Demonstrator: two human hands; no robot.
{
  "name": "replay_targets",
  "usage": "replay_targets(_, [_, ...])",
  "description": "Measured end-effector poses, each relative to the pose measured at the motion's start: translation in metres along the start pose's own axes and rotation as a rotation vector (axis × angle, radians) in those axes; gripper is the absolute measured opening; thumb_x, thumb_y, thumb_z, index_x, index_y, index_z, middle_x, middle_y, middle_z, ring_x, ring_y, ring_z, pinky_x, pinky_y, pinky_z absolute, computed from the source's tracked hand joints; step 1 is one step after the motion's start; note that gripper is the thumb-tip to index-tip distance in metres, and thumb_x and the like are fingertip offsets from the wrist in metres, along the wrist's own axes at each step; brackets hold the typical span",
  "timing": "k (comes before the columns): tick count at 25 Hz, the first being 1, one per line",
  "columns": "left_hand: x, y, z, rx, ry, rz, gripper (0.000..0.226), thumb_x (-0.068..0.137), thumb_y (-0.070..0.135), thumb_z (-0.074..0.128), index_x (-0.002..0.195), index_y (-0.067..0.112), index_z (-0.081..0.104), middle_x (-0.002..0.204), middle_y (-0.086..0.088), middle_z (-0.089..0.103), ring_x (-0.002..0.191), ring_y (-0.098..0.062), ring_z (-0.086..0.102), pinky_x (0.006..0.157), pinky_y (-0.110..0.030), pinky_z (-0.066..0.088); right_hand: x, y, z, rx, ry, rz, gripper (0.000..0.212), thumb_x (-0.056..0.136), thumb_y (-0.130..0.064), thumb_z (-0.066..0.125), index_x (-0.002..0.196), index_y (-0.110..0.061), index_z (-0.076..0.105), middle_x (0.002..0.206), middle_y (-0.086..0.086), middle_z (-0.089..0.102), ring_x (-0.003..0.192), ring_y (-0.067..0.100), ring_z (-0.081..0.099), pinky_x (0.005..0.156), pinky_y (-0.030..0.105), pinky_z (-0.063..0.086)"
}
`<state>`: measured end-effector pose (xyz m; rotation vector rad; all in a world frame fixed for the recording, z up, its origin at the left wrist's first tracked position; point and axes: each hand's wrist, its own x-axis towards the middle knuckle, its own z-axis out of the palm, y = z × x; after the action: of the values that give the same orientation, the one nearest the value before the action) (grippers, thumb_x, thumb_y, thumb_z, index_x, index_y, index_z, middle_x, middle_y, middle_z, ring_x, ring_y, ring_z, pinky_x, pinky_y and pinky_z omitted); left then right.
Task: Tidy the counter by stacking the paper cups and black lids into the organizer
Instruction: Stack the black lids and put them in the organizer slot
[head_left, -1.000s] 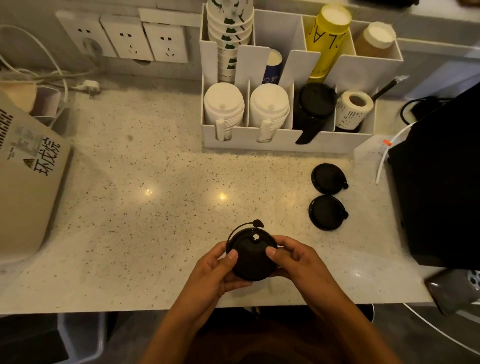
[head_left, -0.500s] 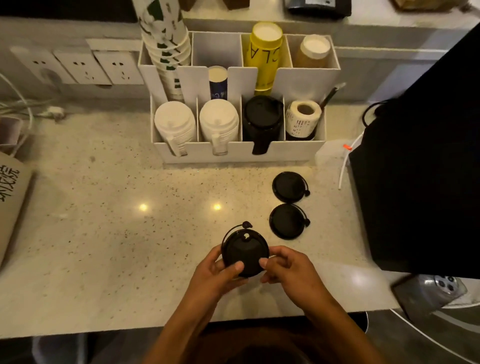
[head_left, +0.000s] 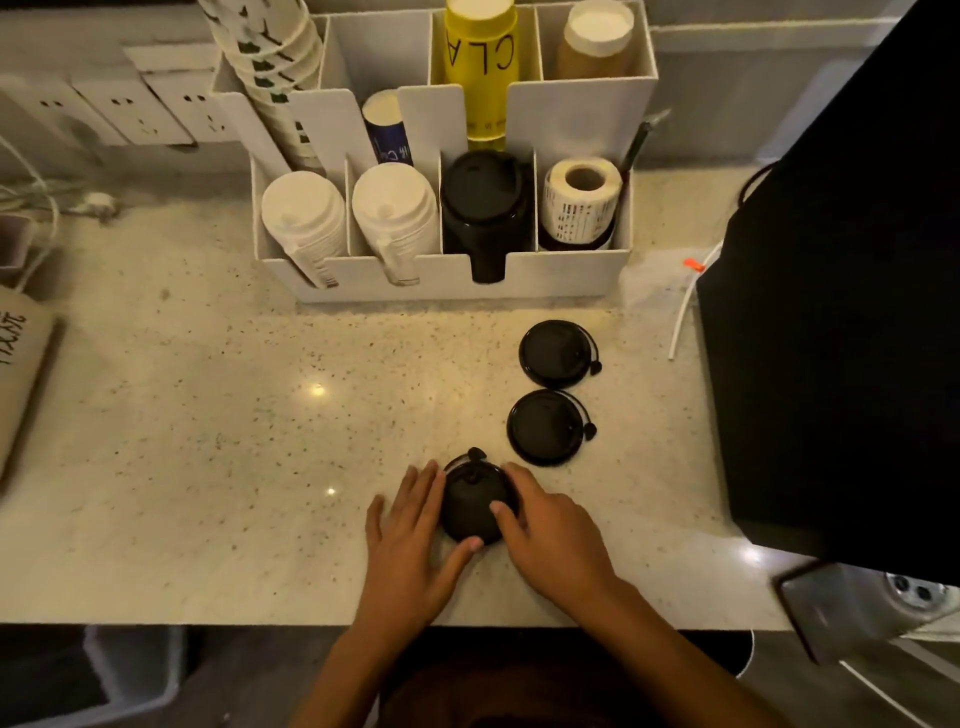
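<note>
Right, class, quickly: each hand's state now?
Left hand: holds the lid stack, thumb curled beneath it.
Right hand: holds the same stack.

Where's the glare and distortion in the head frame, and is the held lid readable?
Head view: warm, dim light; two small specular spots on the counter left of the hands; wide-angle bowing leans the organizer outward; the black lid between left hand and right hand is soft and low in contrast, its edge hard to separate from the fingers.

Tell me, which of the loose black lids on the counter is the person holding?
The nearest lid, between the left hand and right hand. The middle lid and far lid lie untouched.
</note>
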<state>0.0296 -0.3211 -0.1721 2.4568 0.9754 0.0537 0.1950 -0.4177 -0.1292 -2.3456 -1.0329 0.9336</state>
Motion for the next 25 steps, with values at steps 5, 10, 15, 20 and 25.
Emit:
replay_targets(5, [-0.004,-0.001,0.012,0.051,0.032,0.01,0.081,0.095,0.07,0.036,0.159,0.021,0.024,0.168,0.002,0.018,0.155,-0.018,0.011,0.121,-0.058,0.011,0.005,0.013,0.002,-0.221,0.005,-0.076,0.055,0.1,-0.058,0.032,0.152,-0.045,0.024,0.094,0.005,0.073,0.078,0.022,0.067,0.065,0.034,0.055])
replay_targets(10, [-0.001,-0.001,0.013,0.112,0.04,0.04,0.082,0.094,0.069,0.04,0.156,0.017,0.03,0.167,0.0,0.022,0.155,-0.019,0.013,0.12,-0.06,0.014,0.014,0.019,-0.011,-0.21,-0.005,-0.079,0.055,0.096,-0.062,0.041,0.147,-0.044,0.036,0.104,0.003,0.073,0.089,0.024,0.068,0.069,0.036,0.057])
replay_targets(15, [-0.001,0.002,0.012,0.11,0.057,0.025,0.082,0.092,0.069,0.044,0.155,0.018,0.032,0.166,0.001,0.025,0.155,-0.019,0.015,0.12,-0.061,0.015,0.022,0.023,-0.028,-0.032,0.357,0.021,0.057,0.083,-0.064,0.061,0.125,-0.031,0.043,0.114,-0.001,0.051,0.094,0.018,0.059,0.067,0.029,0.049])
replay_targets(20, [-0.001,0.002,0.012,0.097,0.07,0.021,0.083,0.092,0.069,0.044,0.155,0.017,0.033,0.166,0.001,0.025,0.154,-0.018,0.015,0.12,-0.061,0.016,0.048,0.027,-0.035,-0.162,0.389,0.134,0.102,0.067,-0.082,0.062,0.139,-0.015,0.036,0.128,0.01,0.037,0.114,0.027,0.047,0.082,0.038,0.054])
replay_targets(25, [-0.001,0.003,0.011,0.073,0.075,0.021,0.085,0.093,0.07,0.043,0.157,0.016,0.029,0.166,0.0,0.025,0.154,-0.017,0.016,0.119,-0.062,0.018,0.052,0.026,-0.025,-0.19,0.342,0.138,0.095,0.065,-0.075,0.071,0.131,-0.013,0.041,0.125,0.013,0.039,0.111,0.031,0.048,0.084,0.042,0.056])
